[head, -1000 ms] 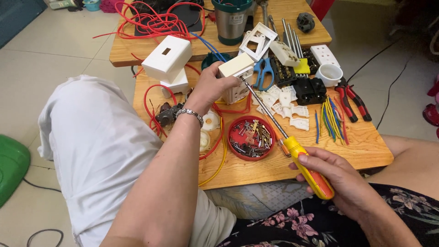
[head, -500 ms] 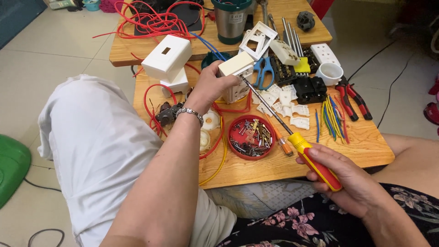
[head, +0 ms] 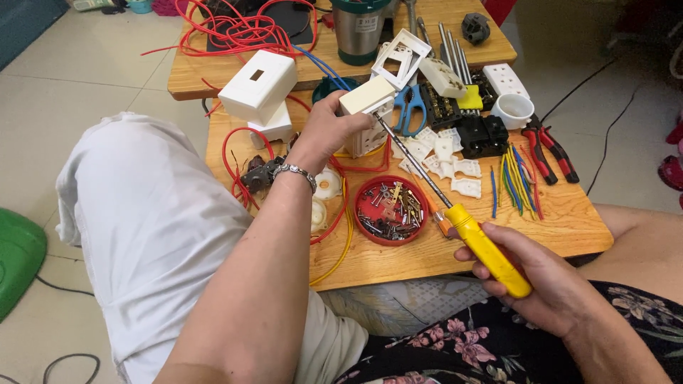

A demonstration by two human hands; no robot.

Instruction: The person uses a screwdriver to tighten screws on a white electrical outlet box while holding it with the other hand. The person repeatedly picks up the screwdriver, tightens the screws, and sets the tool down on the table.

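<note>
Tiled floor, low wooden surface (head: pixel 398 263) crowded with electrical parts; a second wooden surface behind it carries red wire (head: pixel 235 32) and a steel cup (head: pixel 358 28). Far left on the floor, a green object (head: pixel 14 256). Person's white-clothed knee (head: pixel 149 227) sits left of the surface. White box with a slot (head: pixel 257 85) stands near the back left edge.

Left hand (head: pixel 324 131), bracelet on the wrist, lifted over the surface, grip closed around a cream switch block (head: pixel 368 99) held above the surface. Below it a red dish (head: pixel 390 210) full of small metal screws and contacts, yellow wire looping beside it. Blue scissors (head: pixel 410 107) just right of the block, loose white plastic pieces (head: pixel 448 153) near them.

Right hand (head: pixel 541 281) low at the near edge, grip closed on the yellow handle of a screwdriver (head: pixel 487 249); its shaft runs up-left, tip touching the underside of the block. Farther right: black socket parts (head: pixel 480 135), coloured wire offcuts (head: pixel 516 185), red pliers (head: pixel 551 153), a white cup (head: pixel 514 110).
</note>
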